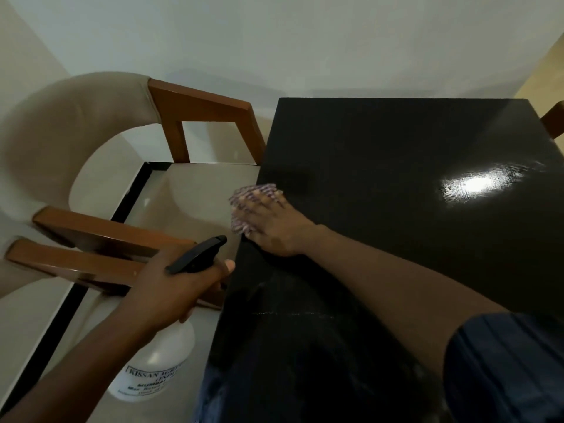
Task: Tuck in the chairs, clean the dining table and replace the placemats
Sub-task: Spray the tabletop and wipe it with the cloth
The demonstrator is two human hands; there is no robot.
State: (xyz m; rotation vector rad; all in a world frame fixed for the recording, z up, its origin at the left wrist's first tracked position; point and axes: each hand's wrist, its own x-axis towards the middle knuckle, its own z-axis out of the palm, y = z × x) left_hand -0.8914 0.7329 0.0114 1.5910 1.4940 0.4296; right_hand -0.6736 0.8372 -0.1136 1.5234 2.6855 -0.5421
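Table: your dining table [396,154] is glossy black and flat, with glare toward the right | Cloth: your right hand [274,227] lies flat, fingers spread, pressing a purple-white patterned cloth [241,196] at the table's left edge | Left hand [171,288]: grips the white spray bottle [158,370] by its black trigger | Room: open tabletop lies ahead and to the right; a beige padded chair [61,123] with wooden arms stands beside the left edge
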